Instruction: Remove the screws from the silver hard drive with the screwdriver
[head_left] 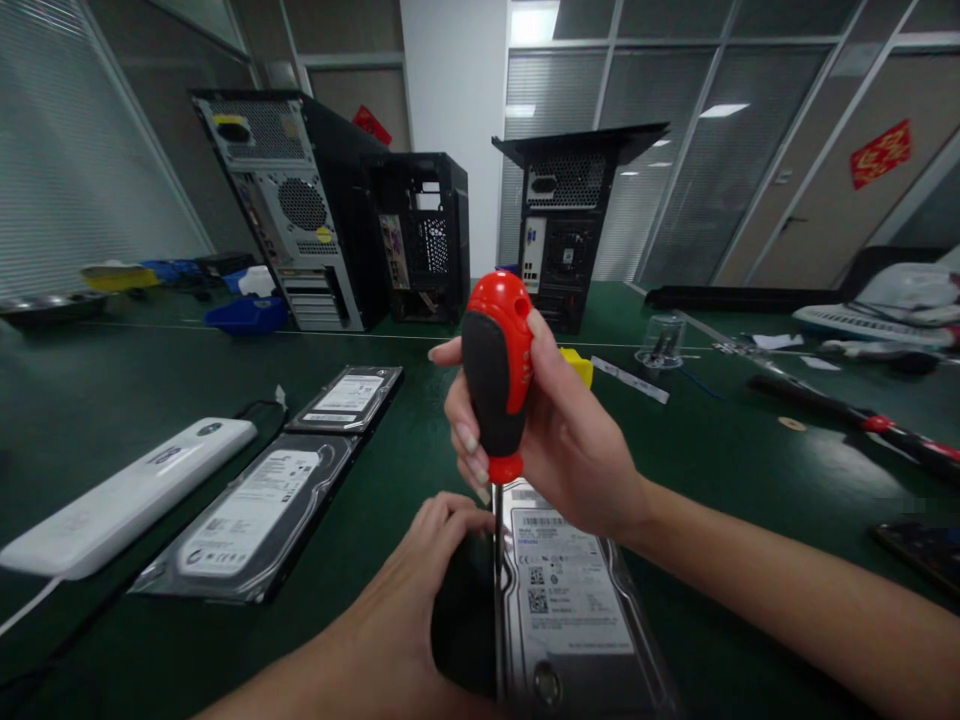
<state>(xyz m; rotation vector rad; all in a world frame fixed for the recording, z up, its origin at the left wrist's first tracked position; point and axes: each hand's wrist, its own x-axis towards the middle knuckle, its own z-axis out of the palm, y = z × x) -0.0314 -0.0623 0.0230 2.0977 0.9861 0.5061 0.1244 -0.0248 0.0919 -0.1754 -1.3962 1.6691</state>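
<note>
A screwdriver (489, 375) stands nearly upright over the left edge of a hard drive (574, 595), its bulbous handle glossy red plastic with a matte black grip. The thin metal shaft runs down along the drive's side; its tip cannot be made out. The drive is a flat, silvery metal block with a white printed label, lying on the smooth green tabletop (405, 450).

The right hand (559, 435) has its fingers closed around the handle, thumb along the right side. The left hand (420, 570) is curved, thumb and fingers wide apart, fingertips at the drive's left edge; whether they grip it cannot be told.

To the left lie two more drives, (251, 515) (351, 395) beside a long white plastic box (142, 490). The right hand partly hides a yellow object (577, 367). Behind stand three computer cases (341, 200) (427, 235) (562, 220) of metal.
</note>
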